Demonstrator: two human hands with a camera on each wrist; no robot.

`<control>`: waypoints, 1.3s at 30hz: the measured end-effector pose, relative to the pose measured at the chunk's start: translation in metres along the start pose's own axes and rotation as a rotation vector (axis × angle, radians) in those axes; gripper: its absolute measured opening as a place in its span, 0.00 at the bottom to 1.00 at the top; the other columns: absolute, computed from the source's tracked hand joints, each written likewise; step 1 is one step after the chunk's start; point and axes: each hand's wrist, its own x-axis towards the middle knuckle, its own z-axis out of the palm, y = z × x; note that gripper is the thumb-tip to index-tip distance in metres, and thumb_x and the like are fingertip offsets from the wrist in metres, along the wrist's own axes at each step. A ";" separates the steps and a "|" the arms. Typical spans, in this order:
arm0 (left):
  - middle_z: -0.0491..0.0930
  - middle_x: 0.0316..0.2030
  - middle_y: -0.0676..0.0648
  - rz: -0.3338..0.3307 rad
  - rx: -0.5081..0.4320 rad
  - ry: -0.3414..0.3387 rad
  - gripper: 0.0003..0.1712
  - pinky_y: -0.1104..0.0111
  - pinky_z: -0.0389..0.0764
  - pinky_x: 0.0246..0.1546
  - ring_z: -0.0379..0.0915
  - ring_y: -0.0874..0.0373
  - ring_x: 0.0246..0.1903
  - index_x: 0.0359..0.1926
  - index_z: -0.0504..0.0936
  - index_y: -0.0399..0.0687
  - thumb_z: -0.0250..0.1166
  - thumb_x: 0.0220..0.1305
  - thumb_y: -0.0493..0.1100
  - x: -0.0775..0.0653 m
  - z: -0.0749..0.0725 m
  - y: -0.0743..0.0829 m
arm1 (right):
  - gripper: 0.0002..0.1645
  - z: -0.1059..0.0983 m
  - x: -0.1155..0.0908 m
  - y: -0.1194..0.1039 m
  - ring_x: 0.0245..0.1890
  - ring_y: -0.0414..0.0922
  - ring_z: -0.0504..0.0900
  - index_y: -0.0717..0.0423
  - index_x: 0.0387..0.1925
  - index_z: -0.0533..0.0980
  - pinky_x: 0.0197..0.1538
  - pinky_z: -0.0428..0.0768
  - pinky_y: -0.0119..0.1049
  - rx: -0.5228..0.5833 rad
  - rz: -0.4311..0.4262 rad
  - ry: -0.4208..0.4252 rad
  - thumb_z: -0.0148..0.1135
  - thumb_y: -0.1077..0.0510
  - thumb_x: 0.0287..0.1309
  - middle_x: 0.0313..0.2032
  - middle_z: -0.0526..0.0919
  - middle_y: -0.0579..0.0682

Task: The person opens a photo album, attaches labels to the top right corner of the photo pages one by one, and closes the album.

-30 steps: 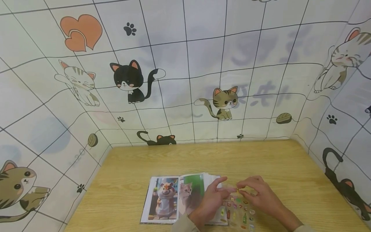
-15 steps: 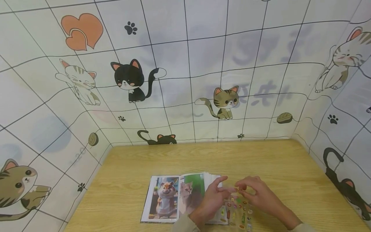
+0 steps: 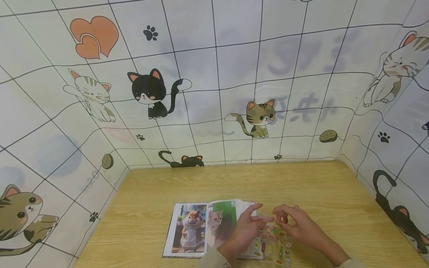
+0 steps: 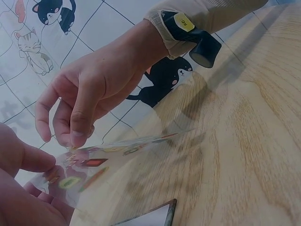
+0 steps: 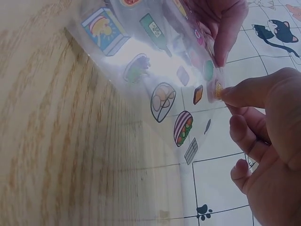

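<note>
A clear sticker sheet printed with small food and bottle pictures is held up at a tilt above the table. My left hand grips its left edge, thumb on top and fingers beneath, as the left wrist view shows. At the sheet's far edge my right hand pinches a small yellow sticker between thumb and forefinger. In the right wrist view that sticker overlaps the clear film, and its other fingers are curled below. An open photo album lies beneath and left of the left hand, partly covered by it.
The album shows a hamster picture and a cat picture. Behind the wooden table stands a white wall covering with cartoon cats, closing in at both sides.
The right fingertips have shifted very slightly at the sheet's edge, and the yellow sticker between them shows less in the head view. The left hand and album stay in place.
</note>
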 end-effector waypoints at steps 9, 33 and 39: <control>0.86 0.45 0.39 -0.008 0.005 -0.007 0.36 0.65 0.86 0.33 0.86 0.48 0.38 0.71 0.62 0.39 0.57 0.62 0.29 0.000 -0.001 0.003 | 0.26 0.001 -0.001 0.004 0.28 0.28 0.71 0.45 0.41 0.76 0.33 0.67 0.34 0.019 -0.011 -0.008 0.74 0.71 0.43 0.30 0.75 0.28; 0.86 0.46 0.41 0.010 0.062 0.048 0.35 0.65 0.83 0.38 0.85 0.47 0.42 0.71 0.62 0.39 0.57 0.62 0.30 0.006 -0.003 0.002 | 0.26 -0.003 -0.005 0.009 0.28 0.36 0.74 0.52 0.38 0.71 0.30 0.73 0.31 0.161 -0.003 0.065 0.70 0.78 0.44 0.31 0.78 0.41; 0.83 0.50 0.35 0.019 -0.001 0.046 0.37 0.59 0.85 0.42 0.84 0.44 0.45 0.72 0.59 0.37 0.58 0.62 0.28 0.007 -0.001 0.000 | 0.23 -0.005 -0.005 0.008 0.28 0.35 0.75 0.51 0.38 0.72 0.32 0.70 0.30 0.155 0.027 0.078 0.70 0.75 0.48 0.30 0.79 0.39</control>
